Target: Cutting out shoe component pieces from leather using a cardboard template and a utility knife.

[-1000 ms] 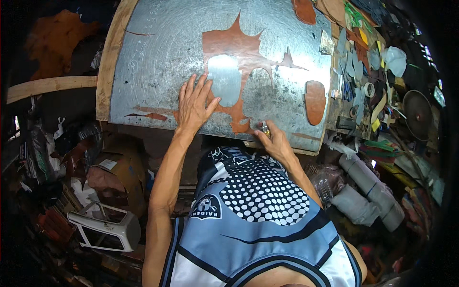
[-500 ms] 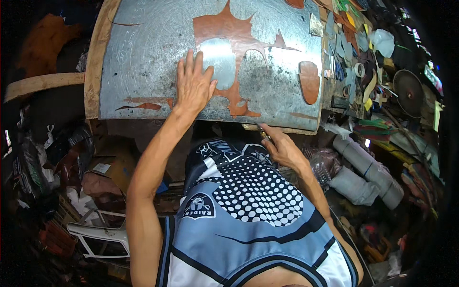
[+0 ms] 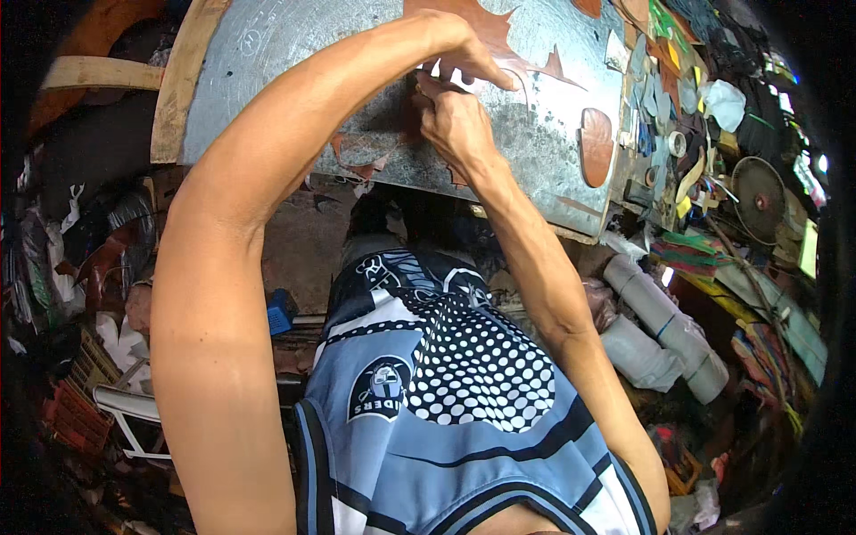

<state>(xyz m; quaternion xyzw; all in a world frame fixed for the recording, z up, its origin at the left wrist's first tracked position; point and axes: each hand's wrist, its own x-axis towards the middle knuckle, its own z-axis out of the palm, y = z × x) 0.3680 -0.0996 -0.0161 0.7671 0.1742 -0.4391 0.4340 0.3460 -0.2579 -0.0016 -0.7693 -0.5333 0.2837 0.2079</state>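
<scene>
A brown leather piece with jagged edges (image 3: 492,28) lies on the metal-topped table (image 3: 553,116). My left arm reaches across it, and my left hand (image 3: 468,55) bends down over the leather with its fingers apart, partly hidden behind the wrist. Just below, my right hand (image 3: 456,125) is closed, its forefinger pointing toward the fingers of the left. What it grips is hidden; a small dark tool showed in it earlier. A rounded brown leather cut-out (image 3: 596,147) rests near the table's right edge. Thin leather scraps (image 3: 361,167) lie at the near edge.
Wood (image 3: 183,85) borders the table on the left. To the right are a tape roll (image 3: 677,144), assorted coloured offcuts and a round fan (image 3: 758,198). Wrapped grey rolls (image 3: 664,312) stand below right. A blue object (image 3: 279,312) and a red crate (image 3: 78,426) sit at lower left.
My right hand has moved from the table's near edge up onto the leather. My left hand has swung up and right, its arm now across the table. The view has shifted a little.
</scene>
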